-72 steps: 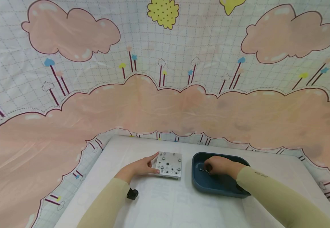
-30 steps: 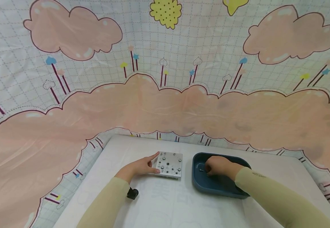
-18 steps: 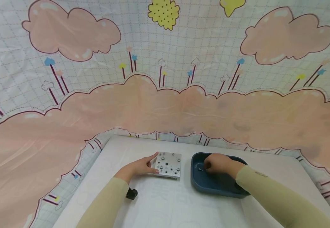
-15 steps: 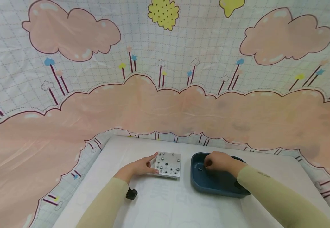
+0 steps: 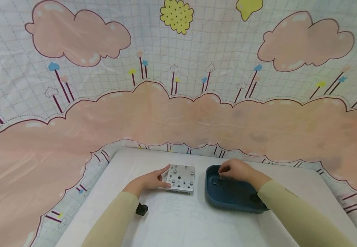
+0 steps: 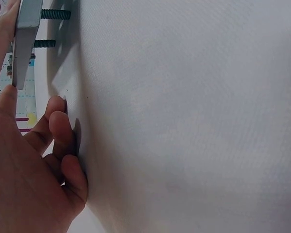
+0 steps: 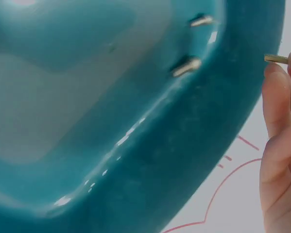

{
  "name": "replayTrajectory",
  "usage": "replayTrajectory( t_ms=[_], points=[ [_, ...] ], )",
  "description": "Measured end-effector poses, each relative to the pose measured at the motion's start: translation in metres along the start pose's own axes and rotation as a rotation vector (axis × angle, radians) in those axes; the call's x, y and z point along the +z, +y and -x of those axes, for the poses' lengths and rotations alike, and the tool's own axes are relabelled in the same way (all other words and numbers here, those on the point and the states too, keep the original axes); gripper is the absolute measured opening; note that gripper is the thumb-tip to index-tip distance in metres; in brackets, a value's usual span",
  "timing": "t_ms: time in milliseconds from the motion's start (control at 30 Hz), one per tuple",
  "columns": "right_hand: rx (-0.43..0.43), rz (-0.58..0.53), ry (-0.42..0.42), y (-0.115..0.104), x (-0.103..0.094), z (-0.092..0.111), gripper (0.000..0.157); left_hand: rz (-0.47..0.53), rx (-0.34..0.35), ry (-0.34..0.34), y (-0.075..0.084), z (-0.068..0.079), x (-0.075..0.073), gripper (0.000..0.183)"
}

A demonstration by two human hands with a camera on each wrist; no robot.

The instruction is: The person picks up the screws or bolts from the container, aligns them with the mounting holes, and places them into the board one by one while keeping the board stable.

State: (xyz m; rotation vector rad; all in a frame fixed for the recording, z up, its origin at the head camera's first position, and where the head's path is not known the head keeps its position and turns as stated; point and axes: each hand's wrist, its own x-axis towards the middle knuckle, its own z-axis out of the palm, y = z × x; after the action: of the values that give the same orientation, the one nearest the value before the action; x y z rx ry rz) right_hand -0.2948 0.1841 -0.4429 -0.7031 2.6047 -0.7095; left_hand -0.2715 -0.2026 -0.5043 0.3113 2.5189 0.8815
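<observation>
My left hand (image 5: 149,180) holds a square metal plate (image 5: 184,173) by its left side, thumb at the near corner and index finger at the far one. Screws and holes dot its top. In the left wrist view, threaded screw shanks (image 6: 55,14) stick out from the underside of the plate (image 6: 28,29), and the other fingers (image 6: 62,131) curl loosely below it. Over the far left corner of a dark blue tray (image 5: 232,197), my right hand (image 5: 237,169) pinches a small brass-coloured screw (image 7: 276,58) between thumb and fingertip. Two more screws, a nearer one (image 7: 186,66) and a farther one (image 7: 201,21), lie in the tray.
A white-covered table (image 5: 181,223) bears the tray, right of the plate. Close to the left sleeve sits a small black object (image 5: 142,209). Behind the table hangs a cloth (image 5: 178,120) printed with clouds.
My right hand was down in the tray among the screws; it has risen toward the tray's far left edge, with a screw pinched in its fingers. The left hand and plate stay put.
</observation>
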Motion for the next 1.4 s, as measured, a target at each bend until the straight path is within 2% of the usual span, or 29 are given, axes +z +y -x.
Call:
replayTrajectory(
  t_ms=[133, 300, 500, 733, 933, 1100, 1400],
  points=[
    [-0.021, -0.057, 0.033, -0.012, 0.0, -0.006, 0.018, -0.008, -0.007, 0.004, -0.002, 0.002, -0.001, 0.097],
    [-0.034, -0.102, 0.053, -0.032, 0.003, -0.025, 0.016, -0.005, -0.01, 0.009, -0.002, 0.003, -0.003, 0.097],
    [-0.046, -0.134, 0.039, -0.068, 0.01, -0.049, 0.016, -0.003, -0.003, 0.0, -0.006, -0.001, -0.001, 0.098],
    [-0.059, -0.138, 0.014, -0.102, 0.029, -0.074, 0.013, -0.012, -0.006, 0.004, -0.002, -0.003, -0.001, 0.098],
    [-0.08, -0.169, -0.009, -0.115, 0.045, -0.089, 0.013, -0.022, 0.005, -0.009, 0.0, -0.003, -0.001, 0.096],
    [-0.058, -0.189, -0.024, -0.124, 0.058, -0.099, 0.006, -0.011, 0.012, -0.008, -0.001, -0.002, -0.002, 0.097],
    [-0.003, -0.093, 0.01, -0.128, 0.073, -0.11, 0.005, -0.01, 0.022, -0.01, 0.0, 0.001, -0.003, 0.097]
  ],
)
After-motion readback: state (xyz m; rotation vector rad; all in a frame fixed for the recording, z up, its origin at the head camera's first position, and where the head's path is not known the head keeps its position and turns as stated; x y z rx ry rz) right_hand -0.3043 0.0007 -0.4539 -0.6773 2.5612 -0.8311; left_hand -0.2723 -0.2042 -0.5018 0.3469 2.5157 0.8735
